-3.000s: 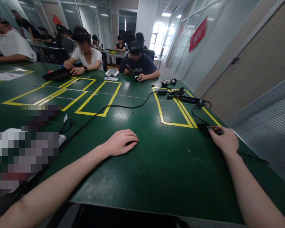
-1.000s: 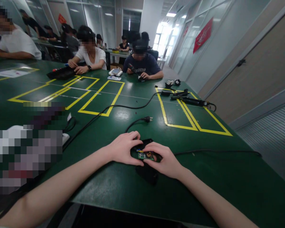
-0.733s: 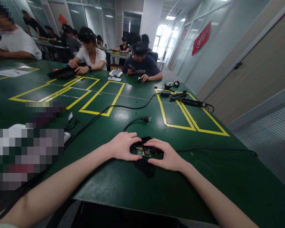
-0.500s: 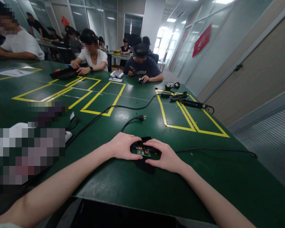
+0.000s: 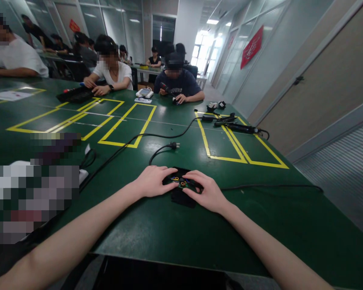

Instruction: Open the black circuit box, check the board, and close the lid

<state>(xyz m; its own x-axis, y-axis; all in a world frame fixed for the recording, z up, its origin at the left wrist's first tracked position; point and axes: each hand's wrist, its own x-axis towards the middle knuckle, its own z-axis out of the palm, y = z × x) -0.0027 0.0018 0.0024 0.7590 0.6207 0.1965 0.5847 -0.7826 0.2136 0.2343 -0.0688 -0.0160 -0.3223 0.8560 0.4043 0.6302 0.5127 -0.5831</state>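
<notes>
A small green circuit board [image 5: 185, 185] with coloured wires and a copper-coloured coil lies between my hands, at a black plastic casing [image 5: 184, 199]. My left hand [image 5: 151, 182] grips the board's left side, thumb on the near edge and fingers over the far side. From the right, my right hand [image 5: 211, 192] pinches the board with thumb and forefinger. Fingers cover parts of the board and casing, so I cannot tell whether the board is fully seated. A black cable [image 5: 269, 186] runs rightward from behind my right hand.
Beyond my hands lies a plug [image 5: 174, 146] on a black cord. Another cable [image 5: 153, 135] crosses the green table [image 5: 133, 237]. Black tools [image 5: 240, 128] lie at the right within yellow tape outlines. Co-workers sit opposite, one person [image 5: 178, 82] handling a tool. A blurred-out area covers the left.
The circuit board has shifted slightly away from me, farther over the black casing, and both thumbs have moved with it. The whole view has shifted a little.
</notes>
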